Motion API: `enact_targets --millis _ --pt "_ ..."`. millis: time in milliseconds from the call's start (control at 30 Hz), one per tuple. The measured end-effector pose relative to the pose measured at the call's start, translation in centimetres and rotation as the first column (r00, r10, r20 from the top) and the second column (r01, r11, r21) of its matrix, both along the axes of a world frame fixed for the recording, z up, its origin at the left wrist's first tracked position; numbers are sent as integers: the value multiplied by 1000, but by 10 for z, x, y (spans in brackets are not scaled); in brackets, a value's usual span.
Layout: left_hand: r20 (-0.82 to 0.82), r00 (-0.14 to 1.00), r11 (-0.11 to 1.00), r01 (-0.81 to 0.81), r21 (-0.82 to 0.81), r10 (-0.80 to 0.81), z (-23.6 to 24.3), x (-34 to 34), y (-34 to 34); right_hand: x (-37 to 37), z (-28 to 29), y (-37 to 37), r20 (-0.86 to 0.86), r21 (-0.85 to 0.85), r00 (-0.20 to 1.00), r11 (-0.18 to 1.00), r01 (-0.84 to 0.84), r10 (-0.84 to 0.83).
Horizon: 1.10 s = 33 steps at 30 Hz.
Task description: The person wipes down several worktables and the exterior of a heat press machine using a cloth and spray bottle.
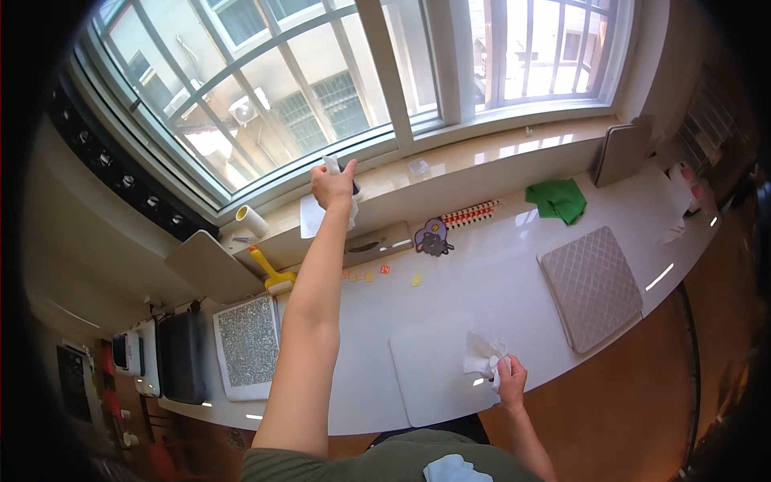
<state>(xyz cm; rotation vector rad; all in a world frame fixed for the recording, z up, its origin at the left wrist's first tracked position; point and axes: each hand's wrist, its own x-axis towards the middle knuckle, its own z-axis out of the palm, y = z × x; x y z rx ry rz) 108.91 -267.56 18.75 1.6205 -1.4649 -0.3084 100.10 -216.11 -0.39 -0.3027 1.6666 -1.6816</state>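
My left arm stretches far forward to the window sill. There my left hand (pixel 332 185) is closed around a dark and white object (pixel 347 178), whose kind I cannot make out. White, tissue-like material hangs just below its wrist, and a white sheet (pixel 312 217) lies beside it. Low on the right, over the near part of the desk, my right hand (pixel 510 381) grips a crumpled white tissue (pixel 485 353), with a loose end spreading to the left. Left of that tissue, a thin white board (pixel 430 373) rests on the white desk (pixel 498 265).
The barred window (pixel 281 88) rises behind the sill. A tape roll (pixel 251 220) and yellow-handled brush (pixel 277 277) are left of my arm, above a glittery grey pad (pixel 247 345). A green cloth (pixel 556 201) and grey quilted cushion (pixel 592 285) lie right. Small number tiles (pixel 385 270) dot the middle.
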Motion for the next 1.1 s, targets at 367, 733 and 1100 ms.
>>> enact_targets --millis 367,733,1100 --pt "-627 760 969 244 35 -168 -16 71 8 -58 -26 0 88 42 995 997 -58 54" --pt "-968 200 713 655 249 153 -117 173 55 -37 63 -153 23 -126 989 981 -145 149" --pt "-928 269 904 272 328 256 -122 165 22 -3 129 -407 -880 -196 474 937 -288 -38"
